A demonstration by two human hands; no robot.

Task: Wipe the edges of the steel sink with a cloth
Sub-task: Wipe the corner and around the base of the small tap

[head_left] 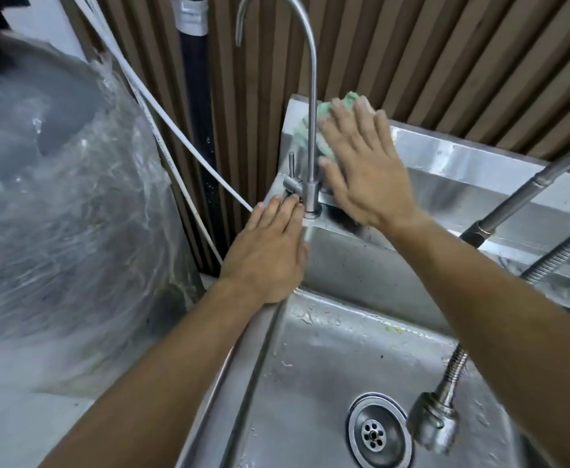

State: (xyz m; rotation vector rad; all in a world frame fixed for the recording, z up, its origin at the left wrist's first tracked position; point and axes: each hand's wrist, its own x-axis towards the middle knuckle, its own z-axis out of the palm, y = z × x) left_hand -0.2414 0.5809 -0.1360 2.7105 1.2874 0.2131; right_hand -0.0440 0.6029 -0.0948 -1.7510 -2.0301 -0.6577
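Backdrop: brown vertical-slatted wall panel (395, 62) behind the sink.
Cloth: pale green crumpled cloth (314, 130), on the raised back edge at the far left corner.
Sink: wet brushed-steel sink (310, 349) with round drain (376, 434).
Right hand (368, 167): fingers straight, flat on the cloth.
Left hand (270, 255): flat on the left rim, fingertips near the slim gooseneck steel tap (312, 130).
Left side: bulging clear plastic bag (57, 197).

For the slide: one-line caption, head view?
Right hand presses green cloth on sink backsplash; left hand rests by faucet.
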